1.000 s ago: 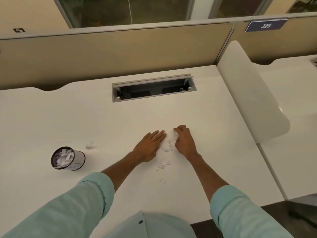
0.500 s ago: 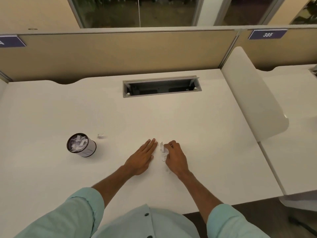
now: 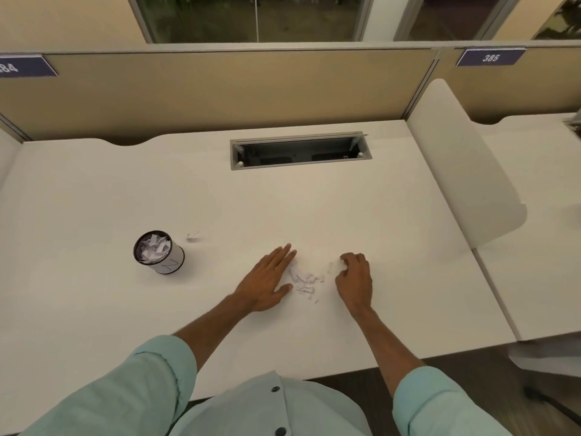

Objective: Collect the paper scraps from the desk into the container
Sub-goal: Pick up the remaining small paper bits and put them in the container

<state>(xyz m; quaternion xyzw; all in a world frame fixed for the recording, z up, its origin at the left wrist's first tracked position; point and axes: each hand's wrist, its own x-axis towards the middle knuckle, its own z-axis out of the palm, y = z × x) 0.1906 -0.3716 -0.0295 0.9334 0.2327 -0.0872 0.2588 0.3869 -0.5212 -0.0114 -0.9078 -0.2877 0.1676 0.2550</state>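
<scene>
White desk (image 3: pixel 94 196), scraps partly gathered.
Container (image 3: pixel 158 252) stands left, scraps inside, one stray scrap (image 3: pixel 192 236) just beside; left hand (image 3: pixel 267 280) flat, fingers spread, edging the scrap pile (image 3: pixel 304 278); right hand (image 3: pixel 354 278) curled, fingers narrow, contents indiscernible; bare surface all round.

A smooth, matt white laminate desk top (image 3: pixel 314 209) is being seen beneath the fingers (image 3: pixel 284 253). Thin, crumpled white paper scraps (image 3: pixel 303 278) are lying just beside the fingertips. A round black wire-mesh metal container (image 3: pixel 158 252), paper-filled, is being shown left of them. Soft pale-green cloth sleeves (image 3: pixel 440 404) are being worn.
</scene>
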